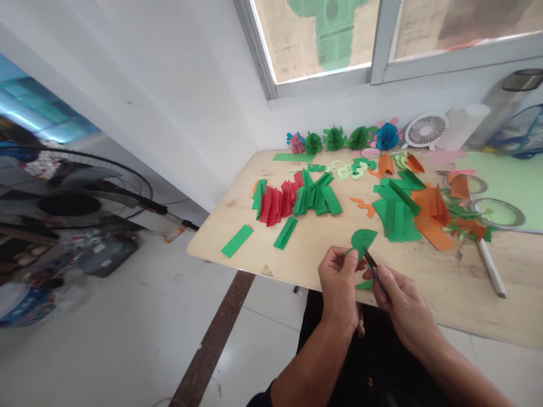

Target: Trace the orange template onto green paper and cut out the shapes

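Note:
My left hand [340, 278] pinches a green paper piece [363, 238] with a rounded outer edge, just above the front edge of the table. Scissors [370, 260] are in my right hand [396, 294], their dark blades against the lower side of that paper. My fingers cover the scissors' handles. A green scrap [365, 284] lies below the blades, between my hands. Just beyond the paper is an orange wavy cutout [363, 206]. To the left, one folded green strip [285, 233] and one flat green strip [237, 241] rest on the wooden table [254, 271].
Red folded papers [278, 203] and green folded papers [318, 195] fill the middle. Green sheets [396, 212] and orange sheets [433, 215] are piled right, near tape rolls [498, 212] and a white-handled tool [492, 268]. Paper figures [335, 138] and a small fan [426, 130] line the wall.

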